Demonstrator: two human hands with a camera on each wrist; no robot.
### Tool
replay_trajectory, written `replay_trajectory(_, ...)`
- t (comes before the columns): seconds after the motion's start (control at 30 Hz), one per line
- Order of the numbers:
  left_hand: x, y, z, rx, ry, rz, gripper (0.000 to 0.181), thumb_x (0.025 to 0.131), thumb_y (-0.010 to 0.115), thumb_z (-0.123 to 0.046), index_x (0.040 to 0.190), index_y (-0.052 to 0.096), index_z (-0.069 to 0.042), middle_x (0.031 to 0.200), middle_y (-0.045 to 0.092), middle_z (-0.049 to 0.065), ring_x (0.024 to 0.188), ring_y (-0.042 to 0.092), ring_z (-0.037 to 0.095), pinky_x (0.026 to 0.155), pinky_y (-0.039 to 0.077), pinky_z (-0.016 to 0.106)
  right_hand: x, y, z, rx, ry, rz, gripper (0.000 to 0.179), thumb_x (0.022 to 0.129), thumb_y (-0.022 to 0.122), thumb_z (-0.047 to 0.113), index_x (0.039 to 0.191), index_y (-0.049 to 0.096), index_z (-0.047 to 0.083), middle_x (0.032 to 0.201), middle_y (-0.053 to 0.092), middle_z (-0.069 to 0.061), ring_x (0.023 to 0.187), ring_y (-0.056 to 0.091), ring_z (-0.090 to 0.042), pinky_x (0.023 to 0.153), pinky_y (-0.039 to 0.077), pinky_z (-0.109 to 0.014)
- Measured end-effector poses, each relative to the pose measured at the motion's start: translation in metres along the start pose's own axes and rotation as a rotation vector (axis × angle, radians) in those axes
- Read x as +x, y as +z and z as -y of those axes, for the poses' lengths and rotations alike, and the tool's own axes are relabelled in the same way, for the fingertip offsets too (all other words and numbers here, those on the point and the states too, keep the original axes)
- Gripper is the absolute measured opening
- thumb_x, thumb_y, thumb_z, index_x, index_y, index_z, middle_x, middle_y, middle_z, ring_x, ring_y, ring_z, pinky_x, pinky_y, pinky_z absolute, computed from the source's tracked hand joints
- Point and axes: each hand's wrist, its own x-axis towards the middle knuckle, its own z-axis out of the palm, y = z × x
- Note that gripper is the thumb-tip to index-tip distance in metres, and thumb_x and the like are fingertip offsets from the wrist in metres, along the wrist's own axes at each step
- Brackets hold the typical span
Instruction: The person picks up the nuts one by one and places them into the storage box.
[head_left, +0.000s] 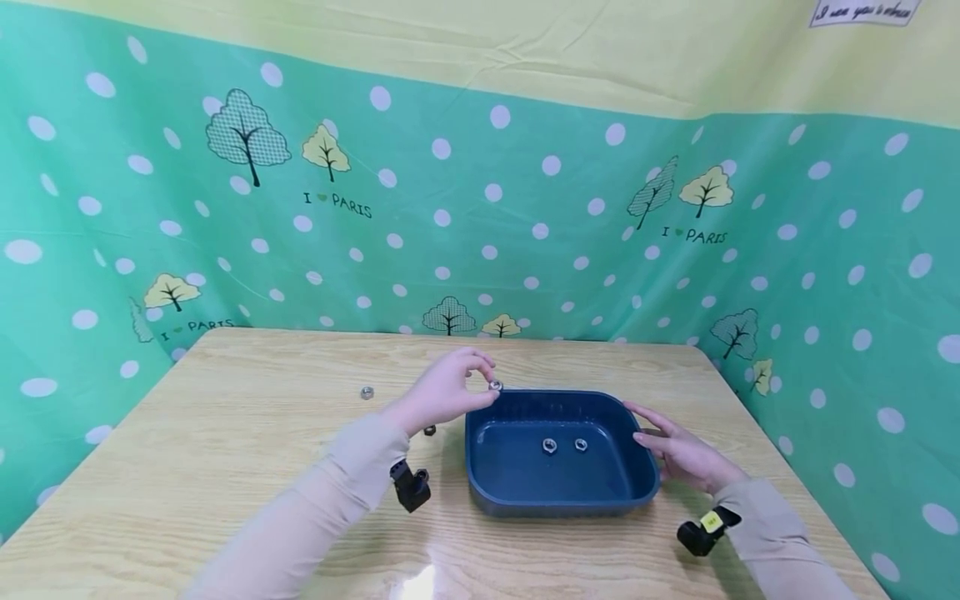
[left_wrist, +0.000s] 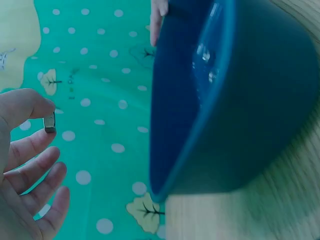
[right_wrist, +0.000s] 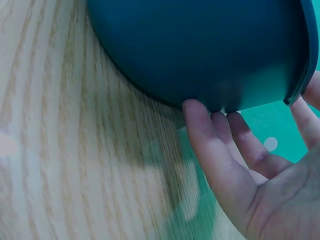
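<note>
Between thumb and index finger my left hand (head_left: 454, 387) pinches a small metal hex nut (head_left: 495, 385), held at the back left corner of a dark blue basin (head_left: 555, 506). The left wrist view shows this nut (left_wrist: 49, 122) edge-on, with the other fingers loosely spread. Two more nuts lie on the basin floor, a left one (head_left: 550, 446) and a right one (head_left: 581, 445). My right hand (head_left: 686, 452) holds the basin's right side, thumb over the rim and fingers against the outer wall (right_wrist: 210, 55).
On the wooden table (head_left: 247, 433), left of the basin, lie a silver nut (head_left: 367, 392), a darker nut (head_left: 430, 430) and another nut (head_left: 422, 474) partly behind the left wrist camera. A green polka-dot curtain (head_left: 465, 200) stands behind the table and along its sides.
</note>
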Motion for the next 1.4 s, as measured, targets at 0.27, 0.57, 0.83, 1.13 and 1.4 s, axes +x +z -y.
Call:
replay_trajectory(0.27,0.018,0.006,-0.012,0.010,0.058,0.021,0.009,0.081,0.071,-0.017,0.081,0.063,-0.012,0.116,0.062,0.008,0.116,0.055,0.026,0.101,0.043,0.041,0.000,0.001,-0.001,-0.009,0.009,-0.011,0.068,0.098,0.049,0.029,0.153,0.008,0.021,0.153,0.008,-0.030,0.133,0.031,-0.048,0.087,0.049,-0.052)
replay_trajectory(0.57,0.037,0.011,-0.025,0.018,0.118,0.012,0.011,0.081,0.071,-0.016,0.084,0.063,-0.009,0.113,0.063,0.008,0.114,0.057,0.024,0.100,0.044,0.037,0.001,0.001,-0.001,0.001,0.001,-0.008,0.069,0.098,0.049,0.028,0.152,0.007,0.019,0.153,0.008,-0.030,0.134,0.029,-0.048,0.088,0.049,-0.053)
replay_trajectory(0.83,0.054,0.030,-0.035,0.020,0.126,0.094,0.011,0.083,0.069,-0.017,0.086,0.066,-0.008,0.114,0.063,0.005,0.115,0.056,0.022,0.102,0.042,0.033,0.001,0.001,-0.001,0.000,0.004,-0.019,0.069,0.098,0.050,0.029,0.152,0.008,0.019,0.153,0.008,-0.030,0.135,0.025,-0.050,0.089,0.048,-0.055)
replay_trajectory(1.13,0.062,0.048,-0.036,0.039,0.155,0.082,0.011,0.082,0.070,-0.017,0.088,0.066,-0.008,0.108,0.065,0.005,0.111,0.058,0.020,0.099,0.044,0.030,0.002,0.002,-0.002,0.007,0.000,-0.011,0.070,0.098,0.050,0.029,0.152,0.008,0.018,0.153,0.008,-0.030,0.135,0.026,-0.050,0.089,0.048,-0.056)
replay_trajectory(1.4,0.066,0.071,-0.033,0.122,0.205,0.153,0.008,0.086,0.067,-0.023,0.086,0.065,-0.015,0.102,0.061,-0.002,0.089,0.056,0.011,0.078,0.045,0.021,0.003,0.000,-0.002,0.016,0.008,0.002,0.070,0.098,0.048,0.031,0.152,0.006,0.018,0.152,0.009,-0.031,0.129,0.039,-0.041,0.088,0.049,-0.053)
